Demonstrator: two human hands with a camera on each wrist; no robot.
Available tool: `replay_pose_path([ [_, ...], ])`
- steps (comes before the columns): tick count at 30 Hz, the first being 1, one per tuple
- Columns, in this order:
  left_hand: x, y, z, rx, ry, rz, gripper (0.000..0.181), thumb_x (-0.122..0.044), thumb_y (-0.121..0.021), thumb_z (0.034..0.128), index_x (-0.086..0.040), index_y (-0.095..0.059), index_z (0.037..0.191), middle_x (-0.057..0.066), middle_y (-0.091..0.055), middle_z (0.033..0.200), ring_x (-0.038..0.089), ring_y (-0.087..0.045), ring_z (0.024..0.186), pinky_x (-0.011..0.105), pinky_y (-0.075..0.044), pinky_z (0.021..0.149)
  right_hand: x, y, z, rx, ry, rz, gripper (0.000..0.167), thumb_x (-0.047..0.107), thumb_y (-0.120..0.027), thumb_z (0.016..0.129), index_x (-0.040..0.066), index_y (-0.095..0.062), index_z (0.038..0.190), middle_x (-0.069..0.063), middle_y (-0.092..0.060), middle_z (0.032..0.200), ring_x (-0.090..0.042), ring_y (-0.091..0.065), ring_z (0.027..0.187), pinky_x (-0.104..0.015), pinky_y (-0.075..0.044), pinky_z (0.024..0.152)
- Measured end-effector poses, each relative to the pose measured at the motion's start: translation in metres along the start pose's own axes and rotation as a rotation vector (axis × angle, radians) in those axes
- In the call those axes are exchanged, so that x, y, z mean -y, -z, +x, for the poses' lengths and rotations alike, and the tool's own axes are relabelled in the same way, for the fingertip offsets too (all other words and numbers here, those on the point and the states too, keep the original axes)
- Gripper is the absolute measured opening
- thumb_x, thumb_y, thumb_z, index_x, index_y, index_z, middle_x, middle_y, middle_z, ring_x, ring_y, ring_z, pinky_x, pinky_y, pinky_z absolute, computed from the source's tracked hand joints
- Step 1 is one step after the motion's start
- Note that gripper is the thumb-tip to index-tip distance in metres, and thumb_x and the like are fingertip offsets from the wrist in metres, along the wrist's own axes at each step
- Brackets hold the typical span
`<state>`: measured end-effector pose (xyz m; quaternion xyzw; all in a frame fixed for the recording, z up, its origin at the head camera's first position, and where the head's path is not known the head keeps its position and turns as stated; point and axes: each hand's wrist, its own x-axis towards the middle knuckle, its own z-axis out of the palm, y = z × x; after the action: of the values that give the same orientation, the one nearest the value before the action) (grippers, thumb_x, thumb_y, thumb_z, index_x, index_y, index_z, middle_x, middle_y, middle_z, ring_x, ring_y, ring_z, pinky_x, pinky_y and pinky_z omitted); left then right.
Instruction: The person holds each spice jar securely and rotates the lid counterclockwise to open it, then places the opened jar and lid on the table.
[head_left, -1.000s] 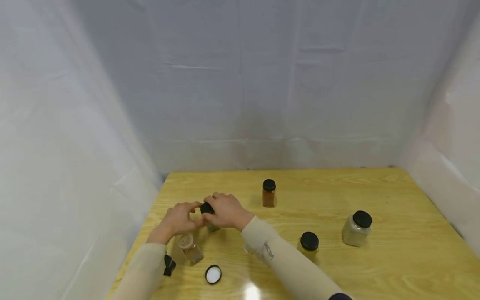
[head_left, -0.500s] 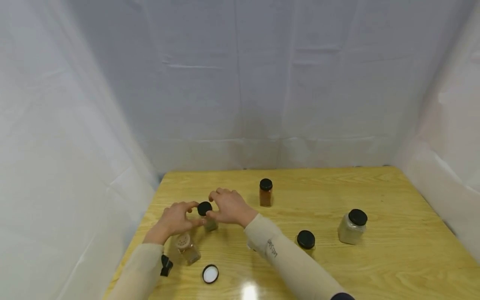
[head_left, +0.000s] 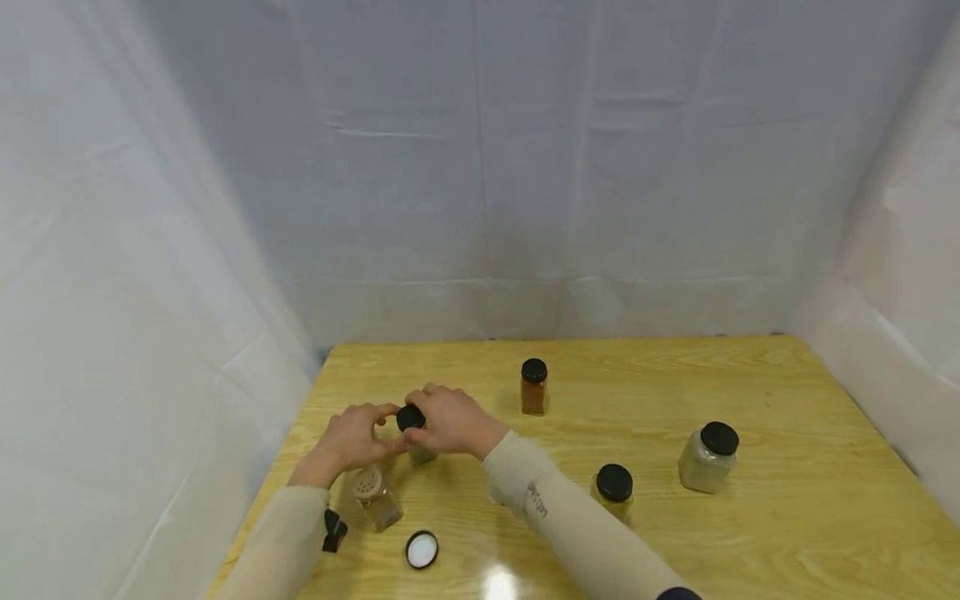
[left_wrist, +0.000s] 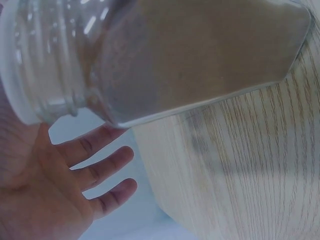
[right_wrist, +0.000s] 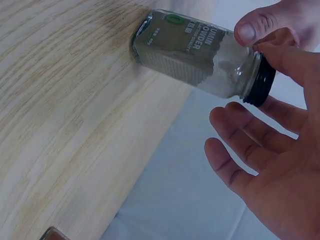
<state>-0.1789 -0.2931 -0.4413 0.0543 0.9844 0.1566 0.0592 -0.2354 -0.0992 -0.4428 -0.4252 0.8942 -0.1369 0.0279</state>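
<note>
A cumin powder jar (right_wrist: 185, 50) with a black lid (right_wrist: 260, 80) stands on the table between both hands. My left hand (head_left: 348, 442) holds the jar near its neck; its thumb shows on the glass in the right wrist view. In the left wrist view the other fingers are spread, and the jar is hidden. My right hand (head_left: 453, 421) pinches the lid's rim between thumb and index finger, its remaining fingers loose. Close by my left wrist stands a lidless spice jar (head_left: 380, 507) with a perforated shaker top, which fills much of the left wrist view.
A loose black lid (head_left: 422, 550) lies white side up in front. A reddish spice jar (head_left: 534, 392) stands towards the back. To the right are a yellowish jar (head_left: 614, 492) and a wider pale jar (head_left: 705, 462), both black-lidded. White sheeting (head_left: 480, 208) surrounds the wooden table (head_left: 787, 517).
The right hand's fingers opened away from the black lid half a second ago and are now back around it. The left hand has stayed in place at the jar.
</note>
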Motion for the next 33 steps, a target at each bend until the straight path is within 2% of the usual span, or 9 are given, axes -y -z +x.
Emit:
replay_pose_path([
  [4, 0.0, -0.001, -0.002, -0.003, -0.004, -0.003, 0.068, -0.049, -0.08, 0.0926, -0.009, -0.064, 0.145, 0.021, -0.074, 0.123, 0.045, -0.069, 0.111, 0.077, -0.045, 0.095, 0.003, -0.003, 0.0, 0.003, -0.003, -0.028, 0.05, 0.046, -0.066, 0.104, 0.019, -0.061, 0.146, -0.004, -0.067, 0.128, -0.016, -0.069, 0.103, -0.036, -0.058, 0.088],
  [8, 0.0, -0.001, -0.004, -0.002, -0.012, -0.008, 0.066, -0.047, -0.08, 0.0926, -0.009, -0.064, 0.145, 0.021, -0.074, 0.122, 0.044, -0.069, 0.109, 0.076, -0.047, 0.092, 0.003, -0.004, 0.001, -0.009, -0.023, -0.054, 0.055, 0.051, -0.068, 0.101, 0.021, -0.061, 0.147, -0.004, -0.067, 0.131, -0.017, -0.069, 0.108, -0.035, -0.058, 0.09],
  [14, 0.003, 0.001, -0.007, 0.005, -0.008, -0.024, 0.073, -0.052, -0.079, 0.092, -0.005, -0.062, 0.146, 0.022, -0.073, 0.123, 0.045, -0.068, 0.11, 0.075, -0.047, 0.094, -0.001, 0.003, -0.002, -0.047, -0.073, -0.073, 0.066, 0.059, -0.072, 0.095, 0.018, -0.061, 0.146, -0.005, -0.067, 0.136, -0.021, -0.07, 0.114, -0.04, -0.059, 0.094],
  [19, 0.007, 0.003, -0.01, 0.012, 0.007, -0.037, 0.075, -0.054, -0.078, 0.0921, -0.004, -0.061, 0.146, 0.024, -0.072, 0.124, 0.045, -0.068, 0.111, 0.076, -0.045, 0.096, -0.005, 0.007, -0.003, -0.057, -0.06, -0.035, 0.058, 0.052, -0.077, 0.094, 0.018, -0.065, 0.14, -0.004, -0.068, 0.13, -0.021, -0.071, 0.109, -0.04, -0.059, 0.093],
  [24, 0.008, 0.003, -0.011, 0.018, 0.014, -0.028, 0.076, -0.055, -0.078, 0.0919, -0.005, -0.061, 0.147, 0.023, -0.073, 0.124, 0.045, -0.068, 0.112, 0.078, -0.043, 0.097, -0.006, 0.006, -0.003, -0.009, -0.011, 0.059, 0.045, 0.039, -0.074, 0.1, 0.018, -0.067, 0.139, -0.003, -0.068, 0.128, -0.017, -0.07, 0.106, -0.035, -0.058, 0.093],
  [29, 0.008, 0.003, -0.011, 0.018, 0.014, -0.019, 0.075, -0.054, -0.079, 0.0919, -0.006, -0.061, 0.147, 0.021, -0.073, 0.124, 0.045, -0.068, 0.112, 0.077, -0.044, 0.097, -0.003, 0.003, -0.003, 0.041, -0.014, 0.136, 0.051, 0.038, -0.068, 0.104, 0.015, -0.061, 0.149, -0.009, -0.065, 0.137, -0.021, -0.07, 0.111, -0.038, -0.058, 0.096],
  [33, 0.007, 0.002, -0.01, 0.014, 0.013, -0.013, 0.073, -0.052, -0.079, 0.0917, -0.007, -0.062, 0.147, 0.022, -0.073, 0.124, 0.045, -0.069, 0.112, 0.076, -0.045, 0.095, 0.002, -0.001, 0.0, 0.05, -0.002, 0.119, 0.059, 0.046, -0.064, 0.105, 0.014, -0.056, 0.153, -0.01, -0.064, 0.14, -0.021, -0.069, 0.112, -0.037, -0.058, 0.096],
])
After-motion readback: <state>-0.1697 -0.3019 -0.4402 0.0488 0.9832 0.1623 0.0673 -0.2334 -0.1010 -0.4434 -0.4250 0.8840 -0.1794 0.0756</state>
